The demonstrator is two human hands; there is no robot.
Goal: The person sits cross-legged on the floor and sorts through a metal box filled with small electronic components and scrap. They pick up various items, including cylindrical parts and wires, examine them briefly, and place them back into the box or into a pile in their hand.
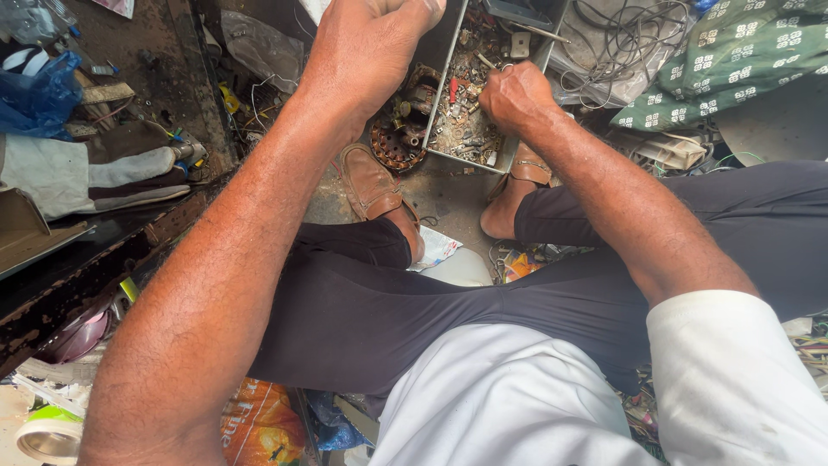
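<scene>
Right hand (516, 95) fisted over grey metal tray (438, 112) (rusty small parts inside)

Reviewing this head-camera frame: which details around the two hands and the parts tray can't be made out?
- Left hand: fingertips cut off by the top edge; anything held is unseen.
- Right hand: a closed fist seen from behind; its contents are hidden by its own fingers.
- Metal tray: small rusty parts too small and jumbled to identify; far end cut off.
- Round toothed part: partly hidden by the left wrist.
</scene>
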